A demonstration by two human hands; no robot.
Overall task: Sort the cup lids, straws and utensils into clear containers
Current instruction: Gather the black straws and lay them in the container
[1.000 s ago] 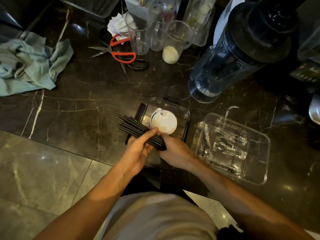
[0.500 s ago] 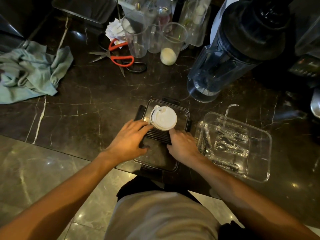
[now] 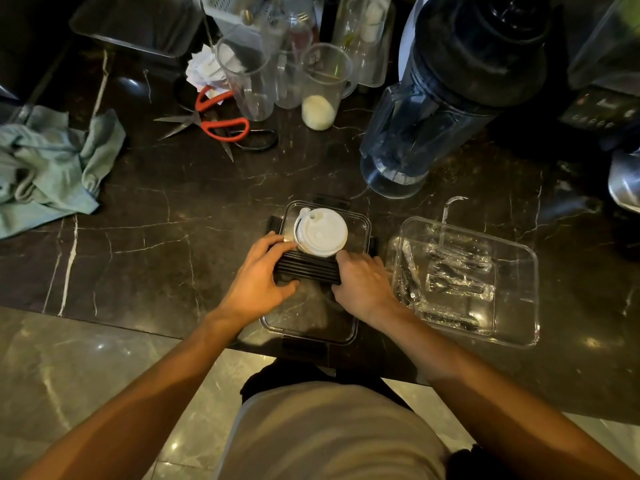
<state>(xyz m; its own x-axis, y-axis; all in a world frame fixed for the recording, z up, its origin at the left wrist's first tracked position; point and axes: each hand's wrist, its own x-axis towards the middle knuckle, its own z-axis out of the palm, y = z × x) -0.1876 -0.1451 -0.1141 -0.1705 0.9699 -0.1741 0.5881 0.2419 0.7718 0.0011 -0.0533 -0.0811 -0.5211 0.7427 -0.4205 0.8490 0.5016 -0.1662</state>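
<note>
Between my fingertips, the black straws [image 3: 306, 270] lie bunched; left hand [image 3: 258, 284] and right hand [image 3: 363, 284] seemingly pinch their ends, settling them beside the cup lids [image 3: 320, 232]. Next: let go.

Dim, warm light falls from above, leaving small glare spots on the dark marble counter [image 3: 173, 209] and the glossy floor [image 3: 86, 368], deep shadow at the far corners, wide-angle bending at the edges, and slight softness throughout.
</note>
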